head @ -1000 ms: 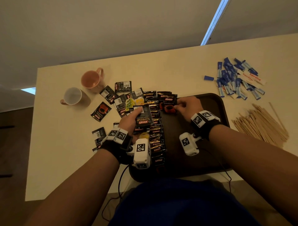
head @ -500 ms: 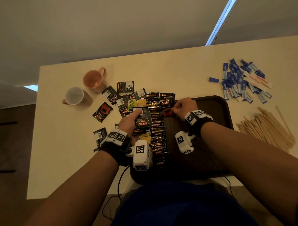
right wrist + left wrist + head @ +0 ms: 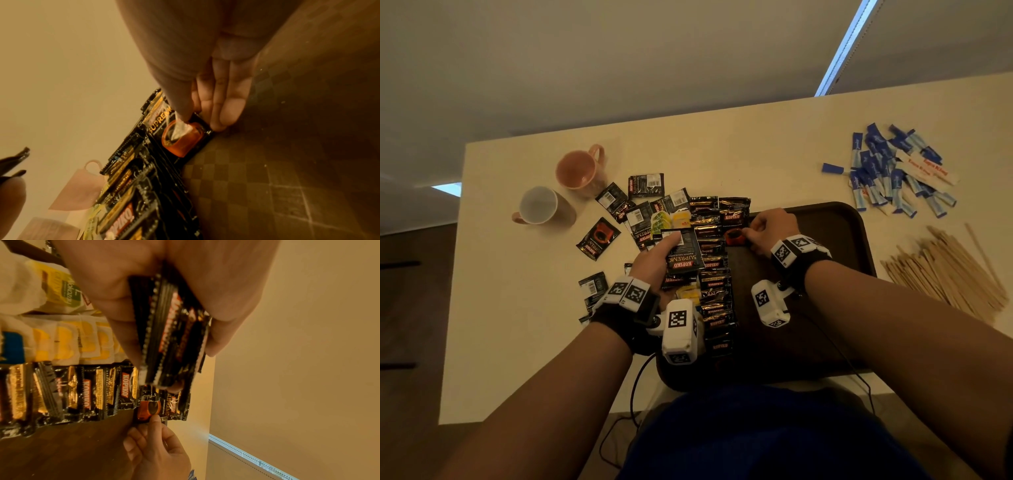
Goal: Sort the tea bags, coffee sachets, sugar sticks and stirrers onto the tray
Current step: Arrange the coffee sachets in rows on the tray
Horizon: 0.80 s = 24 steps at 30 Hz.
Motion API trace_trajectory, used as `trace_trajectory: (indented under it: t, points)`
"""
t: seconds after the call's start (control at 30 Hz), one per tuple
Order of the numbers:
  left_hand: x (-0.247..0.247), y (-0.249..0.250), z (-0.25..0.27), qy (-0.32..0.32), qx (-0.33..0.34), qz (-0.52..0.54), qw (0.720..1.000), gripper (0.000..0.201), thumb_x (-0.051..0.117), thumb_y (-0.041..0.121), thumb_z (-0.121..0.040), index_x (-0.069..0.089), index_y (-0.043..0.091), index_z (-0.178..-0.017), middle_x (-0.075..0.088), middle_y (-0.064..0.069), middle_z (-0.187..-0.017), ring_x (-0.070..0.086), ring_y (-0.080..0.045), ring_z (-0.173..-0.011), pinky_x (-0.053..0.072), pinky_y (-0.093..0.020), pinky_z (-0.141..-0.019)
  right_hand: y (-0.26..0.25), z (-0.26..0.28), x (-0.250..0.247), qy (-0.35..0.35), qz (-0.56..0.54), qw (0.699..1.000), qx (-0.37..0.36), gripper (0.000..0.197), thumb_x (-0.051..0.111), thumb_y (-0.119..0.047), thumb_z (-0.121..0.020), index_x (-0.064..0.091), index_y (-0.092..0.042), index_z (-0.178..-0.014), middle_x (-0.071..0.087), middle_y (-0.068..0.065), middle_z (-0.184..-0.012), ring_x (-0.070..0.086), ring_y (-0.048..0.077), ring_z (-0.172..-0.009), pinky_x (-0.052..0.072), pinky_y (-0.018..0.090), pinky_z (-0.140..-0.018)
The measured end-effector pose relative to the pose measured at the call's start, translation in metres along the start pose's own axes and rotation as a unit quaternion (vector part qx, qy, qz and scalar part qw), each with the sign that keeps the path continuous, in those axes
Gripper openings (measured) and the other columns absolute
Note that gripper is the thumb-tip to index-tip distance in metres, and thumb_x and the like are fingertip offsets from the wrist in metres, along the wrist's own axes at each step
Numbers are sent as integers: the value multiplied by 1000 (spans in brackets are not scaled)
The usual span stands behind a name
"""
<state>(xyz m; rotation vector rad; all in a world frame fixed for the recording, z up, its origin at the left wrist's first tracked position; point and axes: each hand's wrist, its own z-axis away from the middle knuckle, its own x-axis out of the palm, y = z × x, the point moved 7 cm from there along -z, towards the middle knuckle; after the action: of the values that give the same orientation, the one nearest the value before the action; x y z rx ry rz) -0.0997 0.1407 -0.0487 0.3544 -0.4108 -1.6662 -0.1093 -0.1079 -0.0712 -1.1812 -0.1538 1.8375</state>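
Observation:
My left hand (image 3: 654,260) grips a small stack of black Kopiko Supremo coffee sachets (image 3: 683,251) (image 3: 170,337) above the tray's left side. My right hand (image 3: 770,229) pinches the edge of one sachet with an orange cup print (image 3: 734,237) (image 3: 180,139) (image 3: 149,408) at the far end of a row of black-and-gold coffee sachets (image 3: 717,291) laid on the dark brown tray (image 3: 825,274). Yellow tea bags (image 3: 68,340) (image 3: 688,294) lie left of that row. Blue sugar sticks (image 3: 887,174) and wooden stirrers (image 3: 945,274) lie on the table to the right.
A pink mug (image 3: 578,169) and a white mug (image 3: 539,205) stand at the table's back left. Loose black sachets (image 3: 619,209) are scattered between the mugs and the tray. The tray's right half (image 3: 287,162) is bare. A cable hangs off the near table edge (image 3: 633,394).
My right hand has slid the orange-cup sachet left against the end of the sachet row. My left hand keeps holding its stack in nearly the same place.

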Motion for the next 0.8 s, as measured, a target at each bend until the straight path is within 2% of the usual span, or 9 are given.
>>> trace_trajectory:
  t: [0.1,0.23,0.4,0.5,0.57,0.6,0.67,0.73,0.8]
  points:
    - [-2,0,-2,4,1,4,1000,43,72,44,-85,69,9,-110,76,-13,-95,73,-29,-78,55,-35,-65,3,0,0,4,-13,1000,10,16,70,-33,-87,67,-21,-78,74,6,-83,70,21,-81,58,39,-85]
    - [-1,0,1,-1,1,5,1000,41,71,45,-86,68,11,-109,76,-11,-91,73,-26,-70,54,-30,-56,7,1,-1,-2,-31,999,14,20,70,-31,-88,72,-12,-94,74,6,-86,70,20,-83,57,39,-86]
    - [1,1,3,2,8,-16,1000,51,74,48,-82,67,10,-114,77,-9,-85,74,-24,-68,54,-31,-59,12,10,-12,7,-14,1000,11,18,67,-29,-90,71,-12,-95,73,4,-91,69,18,-85,57,39,-87]
    - [0,5,8,11,21,-46,999,57,76,52,-78,67,8,-113,77,-8,-82,73,-22,-64,54,-29,-54,9,21,-24,28,-15,999,-3,17,63,-30,-93,72,-15,-94,74,2,-80,70,11,-75,56,35,-88]
    - [3,5,10,8,28,-55,998,64,79,54,-74,66,7,-116,76,-10,-88,74,-23,-65,55,-31,-52,-5,34,-29,47,-12,997,-60,15,63,-28,-93,72,-16,-97,73,1,-79,68,9,-73,57,33,-86]
    - [5,6,11,6,29,-57,998,68,80,55,-71,65,7,-117,76,-11,-91,74,-25,-69,57,-33,-55,-16,42,-31,60,-13,992,-112,16,65,-24,-92,72,-16,-103,73,0,-84,67,10,-76,57,32,-84]
    - [6,4,12,9,29,-74,997,75,81,59,-67,65,6,-117,76,-11,-95,75,-28,-77,58,-35,-59,-42,64,-28,61,-33,970,-232,29,68,-15,-89,67,-17,-118,70,-1,-94,64,10,-81,57,28,-80]
    - [6,4,13,21,37,-103,994,81,80,64,-65,65,5,-119,75,-11,-98,74,-29,-79,57,-31,-54,-62,82,-18,49,-22,943,-330,43,70,-11,-86,62,-20,-127,68,-2,-98,62,10,-81,55,22,-76]
    - [7,2,13,18,41,-121,992,94,79,70,-60,62,4,-125,73,-14,-103,74,-30,-80,55,-28,-50,-72,91,-7,50,11,921,-385,46,70,-9,-84,62,-21,-127,64,-1,-94,58,11,-77,52,23,-69]
